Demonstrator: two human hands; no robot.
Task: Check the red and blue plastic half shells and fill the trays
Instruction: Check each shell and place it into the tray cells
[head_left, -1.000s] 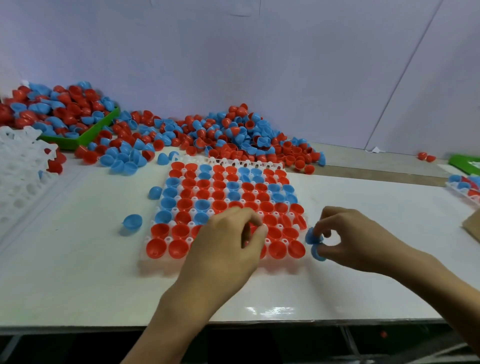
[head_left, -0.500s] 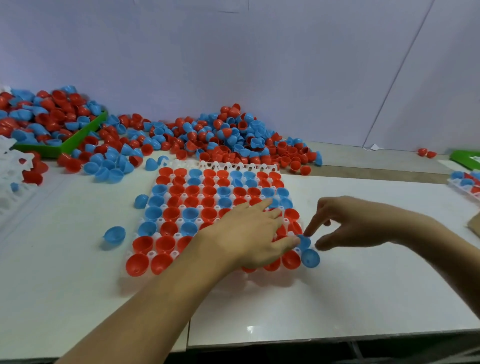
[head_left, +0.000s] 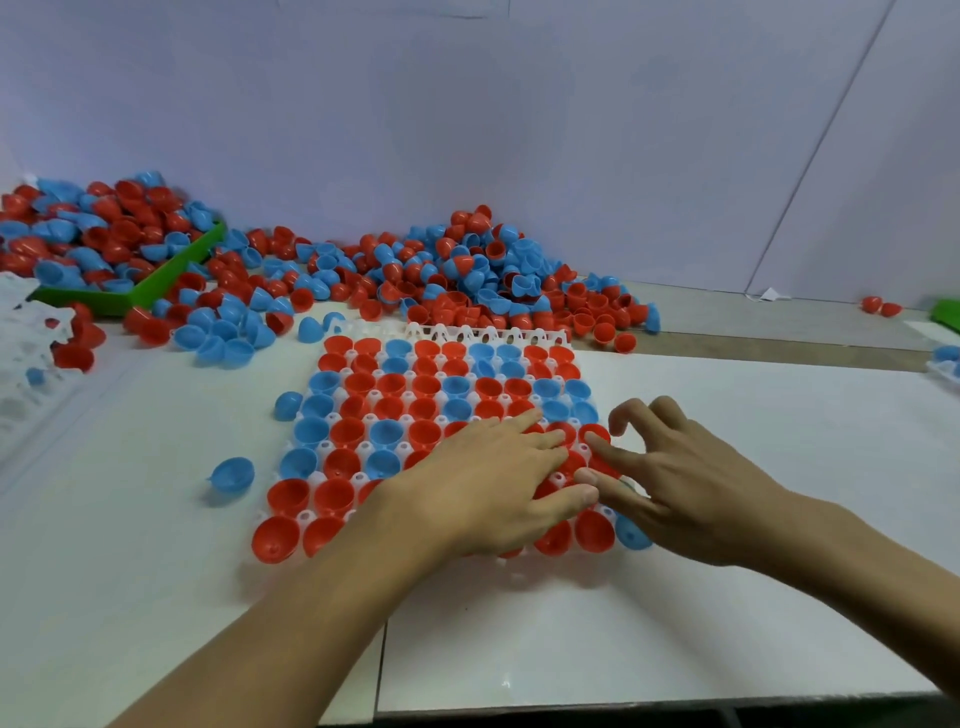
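Note:
A white grid tray (head_left: 485, 333) lies in the middle of the table, its cells filled with red and blue half shells. My left hand (head_left: 488, 488) lies flat on the tray's near right part, fingers straight over the shells. My right hand (head_left: 670, 483) is beside it at the tray's right edge, its thumb and forefinger stretched onto the shells and the other fingers arched above. A blue half shell (head_left: 631, 535) sits at the tray's near right corner, partly under my right hand. I cannot see the shells beneath my palms.
A big heap of loose shells (head_left: 467, 280) lies behind the tray. A green bin (head_left: 156, 286) of shells stands at far left, white empty trays (head_left: 21, 358) at the left edge. Loose blue shells (head_left: 231, 478) lie left of the tray. Another tray (head_left: 945, 364) shows at right.
My left hand opened out from a curled pinch and now lies flat on the tray. My right hand moved left to the tray's edge; the blue shell it held now sits at the corner.

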